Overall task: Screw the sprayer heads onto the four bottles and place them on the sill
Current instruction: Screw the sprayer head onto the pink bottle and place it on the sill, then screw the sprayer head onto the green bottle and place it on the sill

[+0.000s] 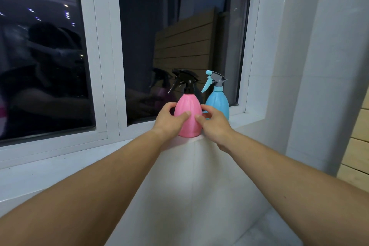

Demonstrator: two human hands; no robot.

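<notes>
Head view, item one: pink spray bottle (188,118), black sprayer head (184,81) already seated on its neck, standing upright on the white sill (69,166) close to the front edge, trigger pointing left. Both hands are steadying it there, apparently settling it into place beside its neighbour. The left hand (169,121) is cupping the bottle's left flank, fingers curling round behind and thumb pressing on the front face. The right hand (214,124) is meeting it from the other side, thumb tip touching the front and curled fingers reaching into the narrow space between the two bottles; so both hands are closing on the belly, not on the head. Item two: blue spray bottle (218,104) with a grey-and-blue sprayer head (214,80), standing upright just behind and to the right, near the window frame (251,66), untouched. Judgement: two of four bottles are appearing on the sill; the remaining two are lying outside the view.
</notes>
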